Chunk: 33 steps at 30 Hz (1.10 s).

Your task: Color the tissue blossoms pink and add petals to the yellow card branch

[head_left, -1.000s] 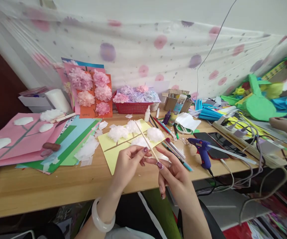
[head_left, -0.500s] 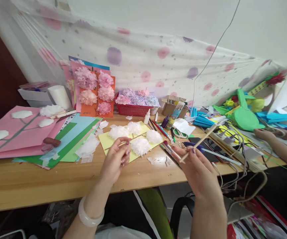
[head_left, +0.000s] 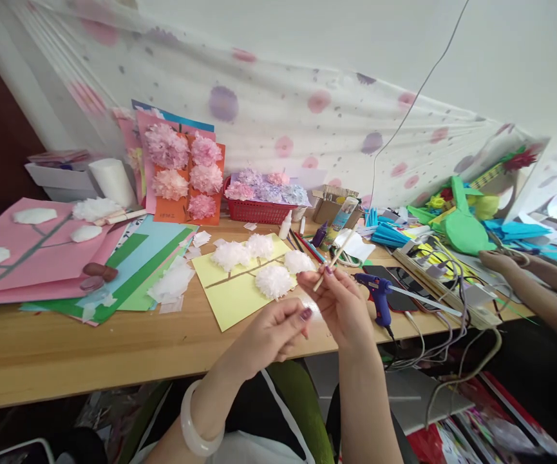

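My right hand (head_left: 343, 306) is closed in a pinch on a thin wooden stick (head_left: 337, 256), which slants up and to the right over the table's front edge. My left hand (head_left: 271, 336), with a white bangle on its wrist, is curled shut just left of it, thumb tip nearly touching the right hand. What its fingers hold is hidden. Behind both hands lies a yellow card (head_left: 227, 298) with a brown twig line and several white tissue flowers (head_left: 274, 281).
A blue glue gun (head_left: 378, 288) and two dark phones (head_left: 400, 283) lie right of my hands, amid cables. Pens, a small glue bottle (head_left: 285, 225) and a red basket (head_left: 255, 210) stand behind. Pink and green sheets (head_left: 41, 258) cover the left. Another person's arm (head_left: 529, 280) rests at the right.
One second ago both hands held one long stick. Half a second ago they were apart, each with a piece. Now they have come together again, the right still pinching its stick.
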Available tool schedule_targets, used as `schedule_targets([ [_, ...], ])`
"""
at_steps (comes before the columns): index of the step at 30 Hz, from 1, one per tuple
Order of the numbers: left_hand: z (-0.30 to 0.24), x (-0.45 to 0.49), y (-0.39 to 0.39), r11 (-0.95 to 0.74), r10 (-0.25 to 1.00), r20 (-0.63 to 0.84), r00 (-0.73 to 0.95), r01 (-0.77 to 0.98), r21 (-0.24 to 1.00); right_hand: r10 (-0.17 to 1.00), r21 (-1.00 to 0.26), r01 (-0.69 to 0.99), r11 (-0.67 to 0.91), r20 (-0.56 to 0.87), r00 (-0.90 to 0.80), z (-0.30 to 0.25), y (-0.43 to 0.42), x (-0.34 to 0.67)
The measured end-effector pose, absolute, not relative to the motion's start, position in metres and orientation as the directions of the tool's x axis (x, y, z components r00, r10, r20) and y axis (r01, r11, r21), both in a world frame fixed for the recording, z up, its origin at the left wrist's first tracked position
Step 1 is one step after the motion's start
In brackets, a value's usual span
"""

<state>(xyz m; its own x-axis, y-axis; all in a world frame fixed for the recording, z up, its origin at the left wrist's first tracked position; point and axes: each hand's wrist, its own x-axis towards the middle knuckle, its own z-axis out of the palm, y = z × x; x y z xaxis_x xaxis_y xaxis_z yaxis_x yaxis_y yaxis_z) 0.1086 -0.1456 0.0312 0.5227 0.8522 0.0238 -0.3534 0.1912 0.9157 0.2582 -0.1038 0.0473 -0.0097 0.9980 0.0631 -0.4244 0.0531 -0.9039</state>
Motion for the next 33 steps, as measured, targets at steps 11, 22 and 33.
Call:
schedule_targets([
  [11,0.043,0.074,-0.133,0.083,0.978,-0.206,0.028,-0.962,0.262,0.948,-0.972,0.002,0.235,0.229,0.221,0.043,-0.126,0.288],
  [22,0.037,0.089,-0.147,0.253,0.965,-0.051,0.256,-0.867,0.430,0.943,-0.928,0.185,0.323,0.299,-0.150,0.014,-0.118,0.207],
  [33,0.025,0.025,-0.153,-0.138,0.972,0.003,-0.233,-0.568,0.812,0.870,-0.806,0.566,0.175,0.395,0.294,0.037,-0.069,0.307],
])
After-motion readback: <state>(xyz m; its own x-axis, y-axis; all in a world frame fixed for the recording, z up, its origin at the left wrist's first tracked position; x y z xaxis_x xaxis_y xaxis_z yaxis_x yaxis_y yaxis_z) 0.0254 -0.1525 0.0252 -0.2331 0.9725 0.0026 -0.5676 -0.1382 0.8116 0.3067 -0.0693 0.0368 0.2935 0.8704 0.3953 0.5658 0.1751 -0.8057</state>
